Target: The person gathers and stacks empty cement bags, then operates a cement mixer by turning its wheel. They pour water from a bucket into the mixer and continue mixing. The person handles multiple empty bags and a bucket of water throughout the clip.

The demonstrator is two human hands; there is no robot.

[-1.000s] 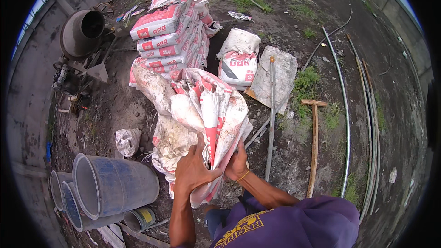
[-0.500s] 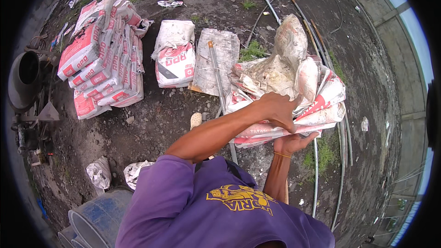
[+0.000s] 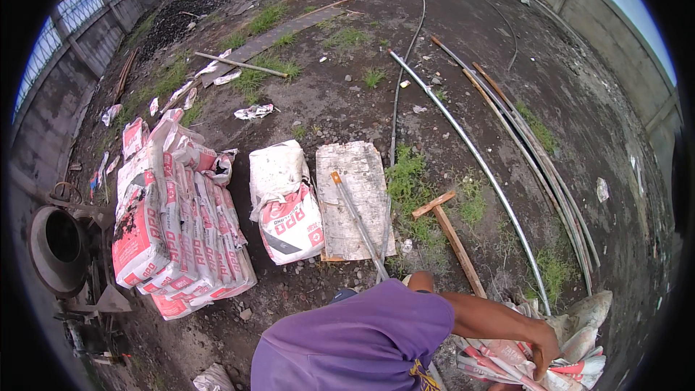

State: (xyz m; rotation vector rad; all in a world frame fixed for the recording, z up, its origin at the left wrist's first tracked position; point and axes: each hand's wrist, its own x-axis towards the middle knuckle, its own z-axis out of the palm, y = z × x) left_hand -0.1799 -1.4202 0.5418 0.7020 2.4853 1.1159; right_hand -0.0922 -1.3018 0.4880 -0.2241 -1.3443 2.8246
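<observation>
A bundle of crumpled, dirty cement sacks, white with red print, lies at the lower right of the head view. My left arm reaches across to it, and my left hand is closed on the folded sack material, fingers curled down into it. Pale dusty sack ends stick out on the far side of the bundle. Of my right hand, only a sliver of skin shows at the bottom edge under the sacks; its fingers are hidden.
Full cement bags are stacked at left, with another bag beside a weathered board. A T-shaped timber piece and long metal pipes lie on the dirt. A concrete mixer stands at far left.
The view has swung, showing more ground ahead. The sack bundle now sits lower right, with my left hand still on it; my right hand has mostly left view. The timber piece has come into sight.
</observation>
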